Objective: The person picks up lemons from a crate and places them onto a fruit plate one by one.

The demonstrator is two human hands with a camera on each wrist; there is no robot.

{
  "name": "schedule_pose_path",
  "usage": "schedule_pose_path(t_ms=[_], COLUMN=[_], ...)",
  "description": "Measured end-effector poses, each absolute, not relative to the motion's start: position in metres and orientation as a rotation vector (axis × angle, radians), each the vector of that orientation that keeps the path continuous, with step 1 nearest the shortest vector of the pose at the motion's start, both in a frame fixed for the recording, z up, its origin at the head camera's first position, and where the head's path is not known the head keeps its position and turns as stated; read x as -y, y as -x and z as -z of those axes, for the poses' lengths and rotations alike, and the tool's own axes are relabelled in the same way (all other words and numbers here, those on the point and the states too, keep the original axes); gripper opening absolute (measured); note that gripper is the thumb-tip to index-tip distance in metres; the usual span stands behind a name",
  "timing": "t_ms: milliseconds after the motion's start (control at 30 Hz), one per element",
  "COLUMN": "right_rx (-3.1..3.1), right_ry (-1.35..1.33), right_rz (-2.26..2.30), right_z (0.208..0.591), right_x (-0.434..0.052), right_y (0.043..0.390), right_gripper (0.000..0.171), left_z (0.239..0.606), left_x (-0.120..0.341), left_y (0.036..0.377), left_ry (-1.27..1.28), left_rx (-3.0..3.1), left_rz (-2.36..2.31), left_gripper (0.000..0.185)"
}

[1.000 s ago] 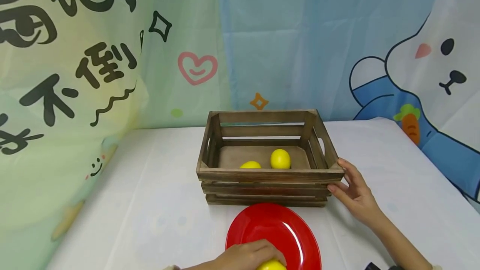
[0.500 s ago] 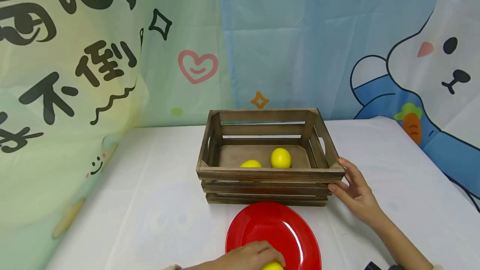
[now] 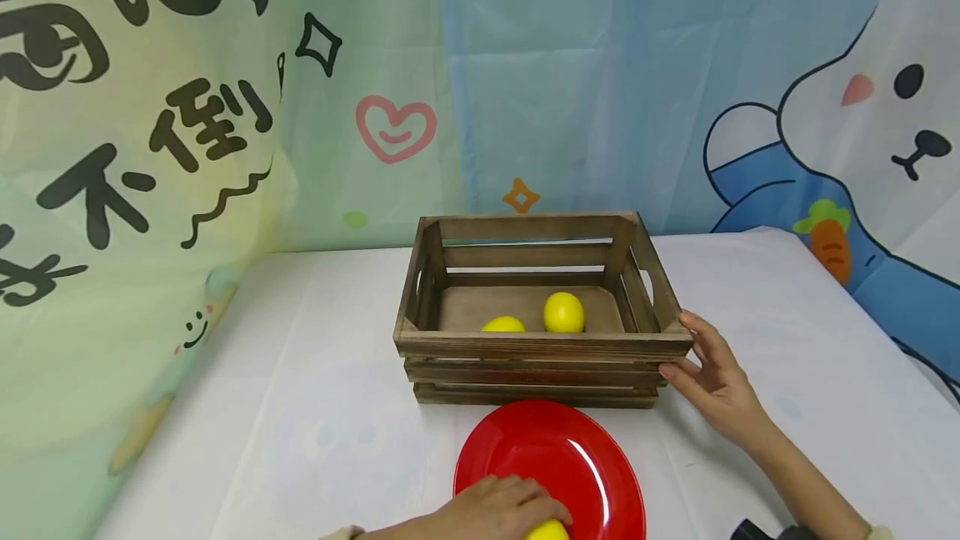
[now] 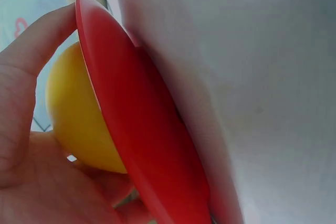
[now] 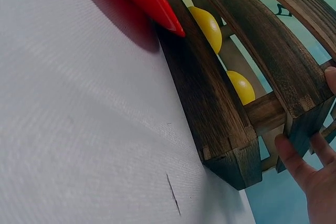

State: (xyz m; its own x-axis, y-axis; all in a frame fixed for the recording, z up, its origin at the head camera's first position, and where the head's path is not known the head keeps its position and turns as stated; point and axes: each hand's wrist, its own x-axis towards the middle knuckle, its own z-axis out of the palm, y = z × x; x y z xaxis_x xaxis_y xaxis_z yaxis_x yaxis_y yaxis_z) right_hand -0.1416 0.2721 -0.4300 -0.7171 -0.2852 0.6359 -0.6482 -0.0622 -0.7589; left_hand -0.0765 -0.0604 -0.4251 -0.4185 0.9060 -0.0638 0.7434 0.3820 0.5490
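A dark wooden crate (image 3: pixel 540 347) stands mid-table with two yellow lemons (image 3: pixel 563 312) inside; both lemons (image 5: pixel 207 26) show through its slats in the right wrist view. My right hand (image 3: pixel 705 369) holds the crate's front right corner (image 5: pixel 247 156), thumb and fingers on either side. In front of the crate lies a red plate (image 3: pixel 577 461). My left hand (image 3: pixel 491 511) covers a third lemon (image 3: pixel 546 531) on the plate's near part, fingers curled round the lemon (image 4: pixel 79 114) beside the plate rim (image 4: pixel 142 129).
A white cloth (image 3: pixel 300 407) covers the table. Printed cartoon curtains (image 3: pixel 225 107) hang close behind the crate. The table's right edge (image 3: pixel 885 315) runs near my right forearm.
Hardly anything has moved. The camera view has shifted slightly; both hands keep their holds on the lemon and the crate.
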Motion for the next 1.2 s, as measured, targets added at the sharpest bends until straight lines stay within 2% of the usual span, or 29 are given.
schedule_pose_path(t_ms=[367, 600, 933, 1200], right_rx=[2.031, 1.999, 2.021, 1.979], right_ry=[-0.902, -0.942, -0.900, -0.964], right_rz=[-1.827, -1.829, -1.834, -1.835], right_z=[0.430, 0.429, 0.428, 0.427], right_x=[-0.273, -0.272, -0.272, -0.272], right_y=[0.138, 0.139, 0.137, 0.139], right_gripper=[0.069, 0.068, 0.075, 0.072], left_z=[0.421, 0.418, 0.405, 0.380], left_x=[0.065, 0.066, 0.067, 0.072], left_y=[0.081, 0.080, 0.083, 0.086], left_ry=[-1.402, -1.380, -1.403, -1.480], left_rx=[-2.321, -2.330, -2.428, -2.549], left_rz=[-0.621, -0.620, -0.672, -0.819], left_gripper=[0.073, 0.075, 0.082, 0.074])
